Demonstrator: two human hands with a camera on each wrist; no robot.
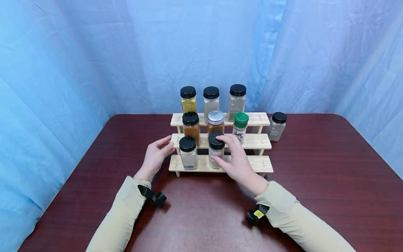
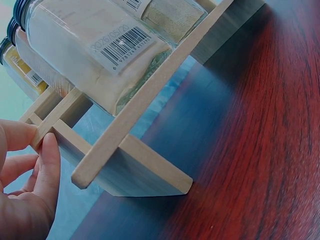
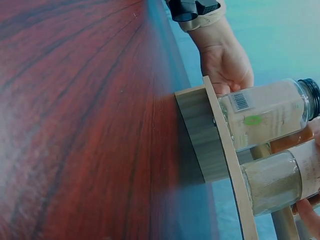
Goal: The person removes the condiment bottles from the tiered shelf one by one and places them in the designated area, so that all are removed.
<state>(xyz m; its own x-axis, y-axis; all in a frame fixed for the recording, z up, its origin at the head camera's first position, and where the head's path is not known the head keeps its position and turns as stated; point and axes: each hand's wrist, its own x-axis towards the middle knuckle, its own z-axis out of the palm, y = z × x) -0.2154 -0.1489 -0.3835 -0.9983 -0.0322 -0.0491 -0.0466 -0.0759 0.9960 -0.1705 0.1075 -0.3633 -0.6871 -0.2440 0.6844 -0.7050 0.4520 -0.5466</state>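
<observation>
A three-tier wooden spice rack [image 1: 256,163] stands on the table. My left hand [image 1: 154,157] pinches the left end of its middle tier; in the left wrist view, thumb and fingers [image 2: 49,157] meet at the slat's end. My right hand [image 1: 237,164] holds a round glass spice jar [image 1: 216,162] with a black lid, its base at the middle of the bottom tier. To the left of that jar is a square spice jar [image 1: 189,159], barcode facing front. In the right wrist view, a fingertip [image 3: 306,212] touches the round jar [image 3: 272,182].
The middle tier carries an orange-brown jar [image 1: 191,131], a silver-lidded jar [image 1: 215,127] and a green-lidded jar [image 1: 240,134]. Yellow [image 1: 189,104], pale [image 1: 211,105] and black pepper [image 1: 237,105] jars line the top. Another grey jar [image 1: 276,129] stands right of the rack.
</observation>
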